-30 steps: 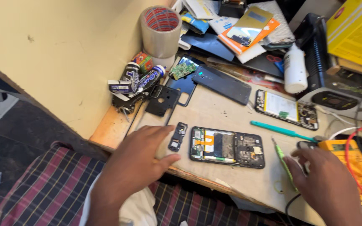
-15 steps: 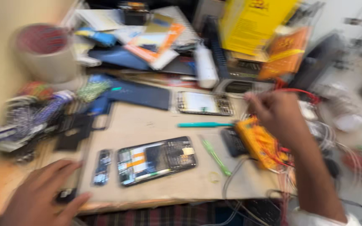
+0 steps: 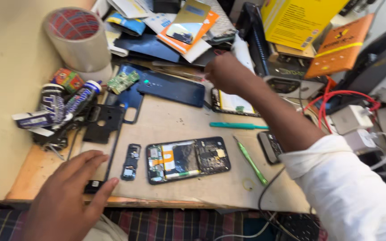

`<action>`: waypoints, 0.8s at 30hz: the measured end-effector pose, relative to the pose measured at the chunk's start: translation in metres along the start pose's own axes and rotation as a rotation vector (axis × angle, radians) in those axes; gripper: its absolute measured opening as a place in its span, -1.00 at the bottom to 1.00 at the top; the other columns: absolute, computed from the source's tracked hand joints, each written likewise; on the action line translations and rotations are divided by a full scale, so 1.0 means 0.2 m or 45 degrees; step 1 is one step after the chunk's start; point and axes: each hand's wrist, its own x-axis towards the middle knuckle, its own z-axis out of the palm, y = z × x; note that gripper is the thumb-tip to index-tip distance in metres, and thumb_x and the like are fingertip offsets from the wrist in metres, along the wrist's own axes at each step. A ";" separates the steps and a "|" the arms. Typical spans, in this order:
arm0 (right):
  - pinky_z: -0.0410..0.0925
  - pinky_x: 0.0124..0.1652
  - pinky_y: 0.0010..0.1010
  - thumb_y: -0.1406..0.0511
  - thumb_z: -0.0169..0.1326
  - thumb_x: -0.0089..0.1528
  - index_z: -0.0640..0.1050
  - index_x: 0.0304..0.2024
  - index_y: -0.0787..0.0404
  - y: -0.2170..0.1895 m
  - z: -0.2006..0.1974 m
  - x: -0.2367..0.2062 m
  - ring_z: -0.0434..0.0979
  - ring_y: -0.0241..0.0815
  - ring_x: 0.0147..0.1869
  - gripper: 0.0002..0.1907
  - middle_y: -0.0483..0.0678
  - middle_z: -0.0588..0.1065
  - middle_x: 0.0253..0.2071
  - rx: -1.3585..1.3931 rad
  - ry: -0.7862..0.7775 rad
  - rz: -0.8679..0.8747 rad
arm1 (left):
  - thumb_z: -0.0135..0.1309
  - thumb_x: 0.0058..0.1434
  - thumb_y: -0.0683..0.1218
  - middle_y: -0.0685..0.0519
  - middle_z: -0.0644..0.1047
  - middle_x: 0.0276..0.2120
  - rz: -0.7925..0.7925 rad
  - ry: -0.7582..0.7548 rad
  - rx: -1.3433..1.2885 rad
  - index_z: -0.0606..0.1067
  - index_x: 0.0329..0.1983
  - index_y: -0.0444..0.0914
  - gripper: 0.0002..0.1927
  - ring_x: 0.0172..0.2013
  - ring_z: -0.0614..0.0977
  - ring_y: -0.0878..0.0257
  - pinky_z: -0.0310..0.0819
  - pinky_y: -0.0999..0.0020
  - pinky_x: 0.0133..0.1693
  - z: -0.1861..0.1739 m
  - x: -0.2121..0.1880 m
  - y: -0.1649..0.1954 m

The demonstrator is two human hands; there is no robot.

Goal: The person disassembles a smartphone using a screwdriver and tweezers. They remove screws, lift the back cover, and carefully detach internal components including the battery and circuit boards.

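1. Right hand (image 3: 225,73) sits in the upper middle of the frame, curled into a loose fist with the knuckles toward the camera; whether anything is pinched inside it cannot be told. It hovers over the top edge of a second opened phone (image 3: 234,101) and just beside a white tube (image 3: 243,52).
2. Its forearm runs diagonally from the lower right corner up to the fist, wrapped in a rolled white sleeve (image 3: 336,178).
3. Left hand (image 3: 70,192) lies in the lower left, palm down and fingers spread open, gripping nothing. Its fingertips rest on the cardboard mat (image 3: 175,122), by a thin black frame strip (image 3: 112,147).
4. Between the hands, at lower centre, lies the opened smartphone (image 3: 187,159), back cover off and circuitry upward. Its long axis runs left to right, tilted slightly upward toward the right.
5. A small black phone part (image 3: 132,161) lies just left of it, long axis up and down the frame.
6. A green pry tool (image 3: 251,160) lies right of the phone, slanting down to the right; a teal tool (image 3: 233,126) lies above it, nearly level.
7. A roll of tape (image 3: 77,39) stands upper left.
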 end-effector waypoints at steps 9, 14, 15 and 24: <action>0.47 -0.10 -0.07 0.40 0.15 0.15 0.68 -0.31 0.23 0.01 0.21 0.15 0.63 0.22 -0.15 -0.88 0.21 0.60 -0.28 0.001 0.064 0.141 | 0.25 0.09 -0.05 -0.01 0.63 -0.06 0.181 0.229 -0.176 0.61 -0.10 -0.23 -0.69 -0.05 0.65 0.05 0.48 0.13 -0.03 0.02 0.06 0.25; 0.47 -0.13 -0.09 0.42 0.16 0.12 0.68 -0.36 0.27 0.05 0.18 0.11 0.62 0.21 -0.21 -0.91 0.20 0.60 -0.32 -0.008 0.212 0.179 | 0.24 0.11 -0.07 -0.01 0.64 -0.07 0.283 0.175 -0.226 0.60 -0.09 -0.26 -0.69 -0.06 0.65 0.05 0.47 0.11 -0.02 0.08 0.07 0.36; 0.46 -0.15 -0.08 0.42 0.17 0.15 0.67 -0.37 0.29 0.05 0.15 0.08 0.61 0.21 -0.23 -0.93 0.20 0.59 -0.34 -0.010 0.351 0.116 | 0.24 0.11 -0.07 -0.01 0.64 -0.08 0.269 0.169 -0.246 0.60 -0.10 -0.26 -0.70 -0.06 0.65 0.05 0.47 0.12 -0.02 0.08 0.07 0.38; 0.33 -0.38 -0.21 0.46 0.29 0.16 0.56 -0.45 0.35 -0.48 -0.44 -0.65 0.50 -0.03 -0.45 -0.86 0.05 0.46 -0.53 -0.182 0.732 -0.079 | 0.24 0.17 -0.16 -0.20 0.50 0.08 0.171 0.480 -0.600 0.46 0.21 -0.38 -0.48 0.02 0.59 -0.09 0.51 0.14 0.01 0.08 0.21 0.69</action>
